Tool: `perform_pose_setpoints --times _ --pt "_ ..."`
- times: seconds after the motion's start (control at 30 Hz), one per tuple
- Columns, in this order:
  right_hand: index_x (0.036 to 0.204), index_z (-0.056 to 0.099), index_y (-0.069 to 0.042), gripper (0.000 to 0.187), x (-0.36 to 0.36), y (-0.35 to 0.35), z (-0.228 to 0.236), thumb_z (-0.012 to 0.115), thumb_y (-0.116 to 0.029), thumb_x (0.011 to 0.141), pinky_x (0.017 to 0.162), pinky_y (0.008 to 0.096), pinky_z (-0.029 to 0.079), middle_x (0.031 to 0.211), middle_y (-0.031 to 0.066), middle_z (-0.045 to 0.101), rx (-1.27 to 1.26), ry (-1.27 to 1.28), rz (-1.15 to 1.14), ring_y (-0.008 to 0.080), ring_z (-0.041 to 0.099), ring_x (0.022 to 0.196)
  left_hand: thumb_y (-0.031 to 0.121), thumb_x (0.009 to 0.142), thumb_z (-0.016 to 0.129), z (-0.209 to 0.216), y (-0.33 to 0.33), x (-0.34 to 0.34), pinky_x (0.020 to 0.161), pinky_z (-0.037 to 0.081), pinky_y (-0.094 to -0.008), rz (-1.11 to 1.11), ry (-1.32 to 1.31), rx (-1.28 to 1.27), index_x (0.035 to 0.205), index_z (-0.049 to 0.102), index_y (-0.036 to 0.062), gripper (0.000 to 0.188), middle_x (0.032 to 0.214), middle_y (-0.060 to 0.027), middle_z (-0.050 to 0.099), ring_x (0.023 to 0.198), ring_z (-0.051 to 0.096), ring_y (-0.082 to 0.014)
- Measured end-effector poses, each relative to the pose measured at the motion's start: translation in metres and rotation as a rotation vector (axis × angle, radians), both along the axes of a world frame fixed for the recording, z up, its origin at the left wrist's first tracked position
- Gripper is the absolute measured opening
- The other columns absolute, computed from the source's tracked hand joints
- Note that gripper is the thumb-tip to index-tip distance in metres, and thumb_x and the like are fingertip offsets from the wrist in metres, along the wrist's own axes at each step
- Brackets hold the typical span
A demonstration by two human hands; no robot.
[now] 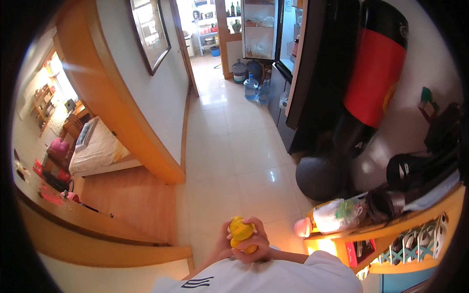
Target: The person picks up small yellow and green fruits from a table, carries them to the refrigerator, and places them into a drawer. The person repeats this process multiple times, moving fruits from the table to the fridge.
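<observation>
Low in the head view, just beyond the white shirt [273, 278], it's a two-handed hold: left hand [226, 239] cupping one side, right hand [260, 241] curled firmly round the other, yellow fruits [241, 228] bunched between them!

Head-worn fisheye faces down along tiled floor [220, 141]

Daylight overexposes the window [63, 79] near ten o'clock and doorway [205, 63] near twelve; floor tiles [244, 146] glare; straight edges bow (fisheye) toward black corners.
</observation>
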State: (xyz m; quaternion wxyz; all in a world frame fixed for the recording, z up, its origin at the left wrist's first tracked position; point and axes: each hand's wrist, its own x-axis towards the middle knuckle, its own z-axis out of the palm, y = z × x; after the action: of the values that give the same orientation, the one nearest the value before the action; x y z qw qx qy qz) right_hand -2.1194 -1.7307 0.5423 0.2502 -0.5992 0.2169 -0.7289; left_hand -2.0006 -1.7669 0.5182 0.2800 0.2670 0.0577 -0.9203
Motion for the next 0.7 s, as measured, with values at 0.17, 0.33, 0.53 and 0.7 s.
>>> perform_pose_setpoints --times 0.17,0.33,0.53,0.7 --pt "0.085 0.061 -0.014 0.031 -0.017 -0.106 -0.005 0.078 0.001 0.063 0.079 0.0313 0.052 0.131 0.0234 0.039 0.080 0.017 -0.079 0.0348 0.055 0.111 0.042 0.090 0.055 -0.012 -0.108 -0.021 0.084 0.052 -0.0344 0.035 0.074 0.046 0.104 0.057 0.0098 0.035 0.094 -0.0038 0.064 0.091 0.062 -0.0190" --pt "0.086 0.060 -0.014 0.031 -0.022 -0.224 -0.012 0.079 -0.001 0.065 0.083 0.0326 0.051 0.132 0.0225 0.039 0.078 0.077 -0.096 0.0339 0.057 0.109 0.042 0.090 0.055 -0.030 -0.230 -0.026 0.086 0.051 -0.0351 0.032 0.175 0.111 0.105 0.057 0.0099 0.036 0.098 -0.0050 0.064 0.093 0.062 -0.0197" --pt "0.086 0.056 -0.012 0.029 -0.021 -0.373 -0.003 0.076 -0.002 0.068 0.087 0.0335 0.049 0.133 0.0233 0.038 0.160 0.051 -0.160 0.0314 0.061 0.101 0.041 0.090 0.056 -0.032 -0.375 -0.026 0.090 0.050 -0.0358 0.016 0.299 0.050 0.107 0.056 0.0097 0.035 0.105 -0.0066 0.063 0.098 0.060 -0.0209" --pt "0.088 0.055 -0.010 0.028 -0.036 -0.473 -0.002 0.074 -0.001 0.069 0.089 0.0343 0.047 0.131 0.0243 0.040 0.252 -0.035 -0.105 0.0309 0.059 0.106 0.037 0.089 0.056 0.013 -0.476 -0.047 0.095 0.047 -0.0360 0.013 0.049 0.049 0.109 0.054 0.0086 0.035 0.110 -0.0086 0.060 0.105 0.058 -0.0217"
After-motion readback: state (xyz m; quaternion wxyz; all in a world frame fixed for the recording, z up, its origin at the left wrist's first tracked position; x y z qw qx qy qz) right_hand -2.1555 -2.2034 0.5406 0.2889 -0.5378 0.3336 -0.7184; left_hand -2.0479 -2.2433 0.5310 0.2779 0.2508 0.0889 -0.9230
